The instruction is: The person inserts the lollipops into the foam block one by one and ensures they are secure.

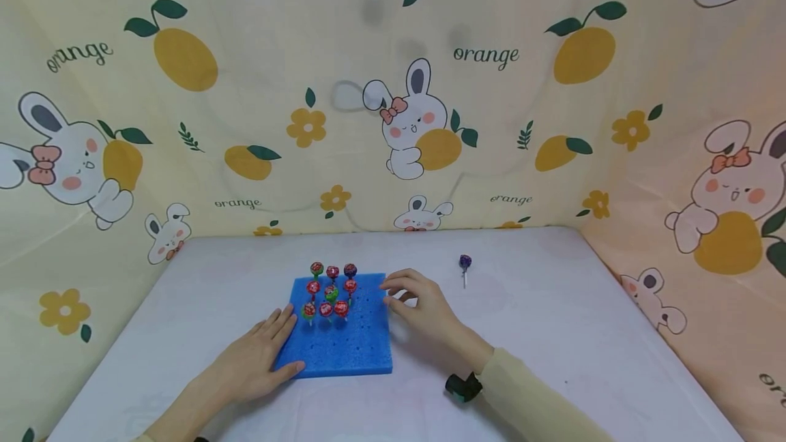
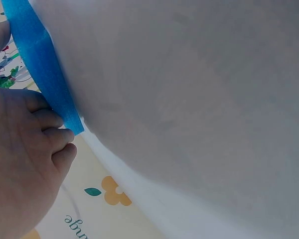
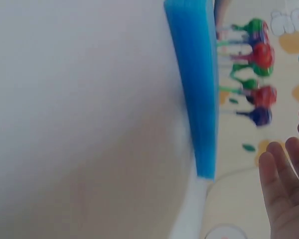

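Note:
A blue foam board [image 1: 350, 353] lies on the table with several lollipops [image 1: 331, 292] standing upright in it, in rows toward its upper left. Their wrappers are red, green and purple. My left hand [image 1: 254, 360] rests along the board's left edge, fingers straight and thumb on the near edge; in the left wrist view its fingertips touch the blue side. Beside the board's right edge hovers my right hand [image 1: 426, 305], fingers loosely bent and holding nothing. The right wrist view shows those fingers [image 3: 281, 174] apart from the lollipops [image 3: 261, 55]. One purple lollipop [image 1: 465, 263] lies loose behind the right hand.
The white tablecloth [image 1: 552, 360] spreads around the board. A patterned curtain [image 1: 344, 176] with rabbits and oranges closes off the back and sides. A black device [image 1: 463, 387] sits at the right wrist.

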`<state>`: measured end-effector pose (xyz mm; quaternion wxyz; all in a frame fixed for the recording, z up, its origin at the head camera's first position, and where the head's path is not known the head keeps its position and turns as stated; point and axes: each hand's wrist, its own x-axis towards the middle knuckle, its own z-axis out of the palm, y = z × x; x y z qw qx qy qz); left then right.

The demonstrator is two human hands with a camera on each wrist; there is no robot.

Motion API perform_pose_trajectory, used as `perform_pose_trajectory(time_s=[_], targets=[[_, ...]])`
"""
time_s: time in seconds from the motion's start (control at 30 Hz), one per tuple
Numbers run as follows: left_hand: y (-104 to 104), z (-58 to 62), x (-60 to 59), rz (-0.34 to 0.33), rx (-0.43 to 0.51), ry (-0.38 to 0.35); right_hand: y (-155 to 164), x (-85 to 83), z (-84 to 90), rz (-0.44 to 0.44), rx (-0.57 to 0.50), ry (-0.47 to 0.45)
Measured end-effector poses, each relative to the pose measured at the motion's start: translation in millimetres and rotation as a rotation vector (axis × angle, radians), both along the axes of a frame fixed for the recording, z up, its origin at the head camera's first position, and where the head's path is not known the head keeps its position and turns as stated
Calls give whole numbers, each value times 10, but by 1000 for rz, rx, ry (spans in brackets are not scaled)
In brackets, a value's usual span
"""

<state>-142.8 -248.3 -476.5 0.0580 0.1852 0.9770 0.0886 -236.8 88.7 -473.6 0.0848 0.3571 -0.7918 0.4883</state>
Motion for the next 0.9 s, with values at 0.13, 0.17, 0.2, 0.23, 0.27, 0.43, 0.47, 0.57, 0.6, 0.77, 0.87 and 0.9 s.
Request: perform_pose_trajectory(time_s=[0.13,0.17,0.2,0.23,0.27,0.43,0.47,0.57,0.6,0.77,0.87,0.9], targets=[[-9,-21,-5,-5,0,11,179,-54,-19,-45,-29,31],[-11,-27,-7,-6,0,15,224,-64,-20,-58,-28,27],[-12,-32,-7,-7,-1,19,276,-95,-49,-70,-30,25],[-14,-36,-6,-8,0,23,328,-105,-53,-81,-32,20],[-15,-39,-5,-10,0,26,375,-113,-49,-93,-30,10],[-14,-32,0,-13,4,27,605,-165,-36,-164,0,-22],[-14,-30,0,-11,5,25,648,-176,-30,-179,7,-28],[-15,-26,3,-5,1,21,774,-221,-26,-225,29,-40],[-15,-25,3,-4,-1,23,814,-236,-26,-238,37,-45],[-14,-29,7,-9,-2,36,1008,-323,-47,-305,93,-42],[-9,-27,8,-8,0,27,1105,-384,-66,-333,133,-45],[-6,-25,8,-7,1,22,1134,-403,-72,-337,146,-46]])
